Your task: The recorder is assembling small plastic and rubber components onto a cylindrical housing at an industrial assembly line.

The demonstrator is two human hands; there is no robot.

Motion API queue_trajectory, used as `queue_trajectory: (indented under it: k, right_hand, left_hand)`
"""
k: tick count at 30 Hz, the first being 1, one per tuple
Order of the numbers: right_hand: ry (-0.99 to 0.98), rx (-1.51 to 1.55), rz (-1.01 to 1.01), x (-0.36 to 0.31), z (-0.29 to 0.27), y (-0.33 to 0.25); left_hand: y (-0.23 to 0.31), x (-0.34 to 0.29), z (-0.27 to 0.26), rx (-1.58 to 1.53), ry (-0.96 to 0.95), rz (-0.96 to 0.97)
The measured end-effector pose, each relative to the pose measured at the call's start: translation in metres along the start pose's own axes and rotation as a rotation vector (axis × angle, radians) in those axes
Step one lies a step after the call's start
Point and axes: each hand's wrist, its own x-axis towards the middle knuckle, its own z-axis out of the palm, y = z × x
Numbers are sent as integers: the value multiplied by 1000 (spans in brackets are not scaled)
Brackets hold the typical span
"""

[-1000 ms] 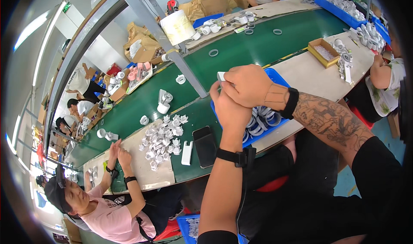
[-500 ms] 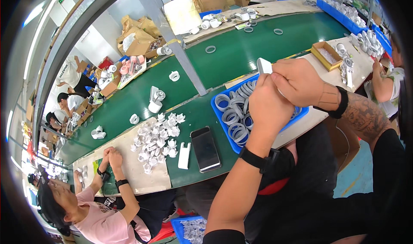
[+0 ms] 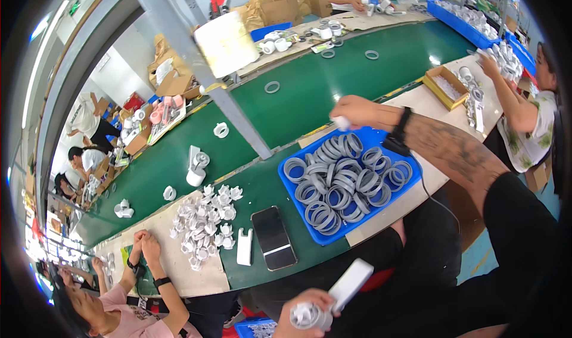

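My left hand (image 3: 305,309), low in front of my lap, is wrapped round a white plastic housing (image 3: 351,285) with a round, open end and a long flat handle. Its handle points up and to the right. Over the far edge of the blue tray (image 3: 280,174), my right hand (image 3: 359,111) has its fingers closed on a small white piece (image 3: 341,122), mostly covered by the fingers. Below that hand, the tray holds a heap of grey rings (image 3: 336,195).
Left of the tray lie a black phone (image 3: 273,237), a white forked part (image 3: 244,247) and a pile of white parts (image 3: 205,222). A green conveyor (image 3: 250,117) carries scattered rings and housings. A grey post (image 3: 235,111) rises beside it. Co-workers sit on both sides.
My hands, together above the tray before, have parted. The left has dropped toward my lap with the white housing; the right is at the tray's far edge. My view has shifted slightly.
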Motion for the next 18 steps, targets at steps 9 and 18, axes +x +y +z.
queue_trajectory:
  k: [9,18]
  right_hand:
    - [564,69,-310,29,83,-64]
    - [-777,-316,-968,-261,54,-161]
  left_hand:
    - [-55,-28,2,14,164,-36]
    - [-56,57,24,289,-277,-149]
